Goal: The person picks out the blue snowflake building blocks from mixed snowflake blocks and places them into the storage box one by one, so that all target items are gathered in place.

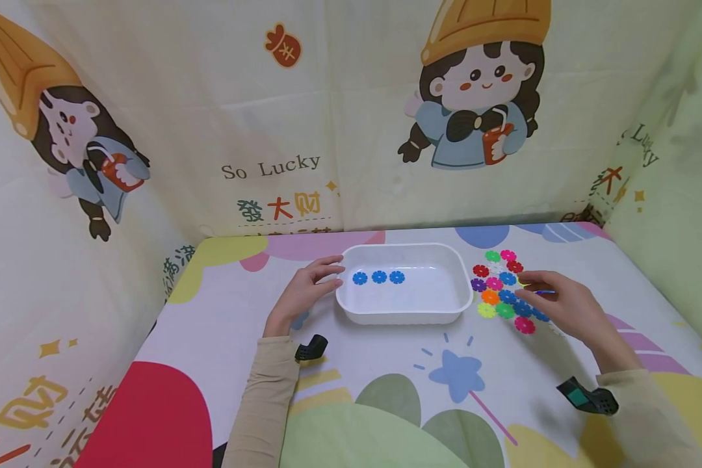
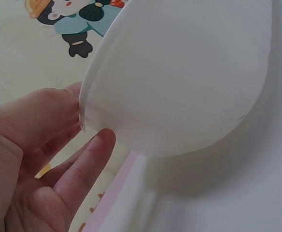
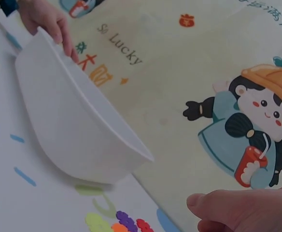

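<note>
A white plastic tray [image 1: 403,318] stands on the table, with three blue snowflake discs [image 1: 379,277] in a row inside it. My left hand [image 1: 307,292] holds the tray's left rim; in the left wrist view a fingertip [image 2: 105,137] lies against its outer wall. Right of the tray is a loose group of coloured snowflake discs [image 1: 505,311]: blue, red, pink, green, orange, purple and yellow. Over the group's right side is my right hand [image 1: 567,305], thumb and forefinger apart, with no disc seen held. Part of the group is hidden under that hand.
A patterned cloth [image 1: 386,364] covers the table. Printed fabric walls [image 1: 351,130] rise behind and at both sides. Dark wrist-worn devices [image 1: 312,348] show at both sleeves. The tray's right end sits close to the nearest loose discs.
</note>
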Demonstrator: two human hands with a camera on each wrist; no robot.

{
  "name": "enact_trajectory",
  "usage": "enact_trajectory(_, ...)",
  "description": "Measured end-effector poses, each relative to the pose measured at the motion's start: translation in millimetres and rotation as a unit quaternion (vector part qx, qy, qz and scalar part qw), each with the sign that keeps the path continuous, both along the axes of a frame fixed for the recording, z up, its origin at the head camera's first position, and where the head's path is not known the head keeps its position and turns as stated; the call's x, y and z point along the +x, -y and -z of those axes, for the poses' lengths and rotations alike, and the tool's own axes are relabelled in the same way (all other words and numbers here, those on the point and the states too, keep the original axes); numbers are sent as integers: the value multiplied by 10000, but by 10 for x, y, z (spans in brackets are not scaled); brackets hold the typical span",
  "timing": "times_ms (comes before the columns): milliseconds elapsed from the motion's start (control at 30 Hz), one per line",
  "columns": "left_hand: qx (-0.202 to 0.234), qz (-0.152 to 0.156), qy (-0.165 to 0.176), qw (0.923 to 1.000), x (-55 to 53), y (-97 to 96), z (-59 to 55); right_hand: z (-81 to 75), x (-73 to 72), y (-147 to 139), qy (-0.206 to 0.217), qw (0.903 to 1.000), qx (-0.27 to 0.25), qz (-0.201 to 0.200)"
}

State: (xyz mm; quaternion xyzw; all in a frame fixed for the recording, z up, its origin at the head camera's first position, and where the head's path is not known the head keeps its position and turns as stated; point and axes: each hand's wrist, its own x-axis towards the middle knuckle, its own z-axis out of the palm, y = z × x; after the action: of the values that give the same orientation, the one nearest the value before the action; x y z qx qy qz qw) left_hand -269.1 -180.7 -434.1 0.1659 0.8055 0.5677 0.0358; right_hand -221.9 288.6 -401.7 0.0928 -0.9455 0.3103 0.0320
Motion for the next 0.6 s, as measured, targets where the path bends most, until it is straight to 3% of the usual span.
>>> enact_trajectory(100, -49, 41, 26, 10000, 17, -7, -41, 38, 30, -72, 53, 10000, 54, 30)
enact_trajectory(333, -71, 73, 53, 9999, 179, -62, -293, 134, 71, -221, 340, 9990, 242, 145)
enact_trajectory(600, -59, 57, 119, 9999, 204, -65, -319, 212, 101, -365, 652, 9964, 516, 145)
